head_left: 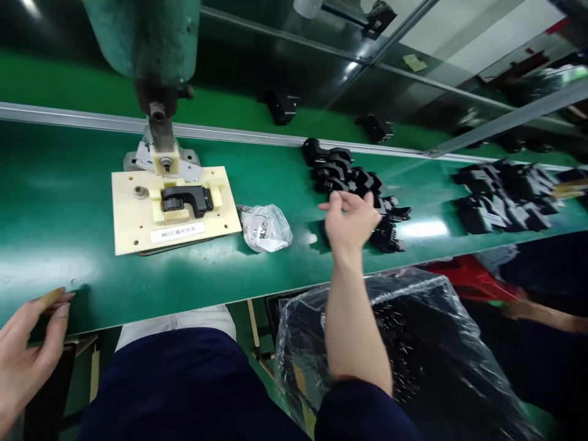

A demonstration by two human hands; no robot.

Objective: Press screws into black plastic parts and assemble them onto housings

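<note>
My right hand [351, 223] is held over the green bench beside a group of curved black plastic parts [337, 168]. Its fingers are apart, and I see nothing in them. At the bench's front left edge lies my left hand [34, 343], thumb and fingers loosely apart with nothing visible between them; a yellowish cover shows on one finger. In front of me a cream fixture plate [124, 226] carries a printed label, and a black plastic part [195, 199] sits in its raised nest. Above that hangs the green machine head [147, 37]. A clear plastic bag [266, 229] with small contents rests right of the plate.
More black parts [493, 208] stand grouped farther right on the bench. Single black parts [280, 107] lie behind the metal rail [257, 138]. Below the front edge is a plastic-lined container [441, 343] of dark parts. A co-worker's arm [546, 312] shows at right, near a red stool [468, 275].
</note>
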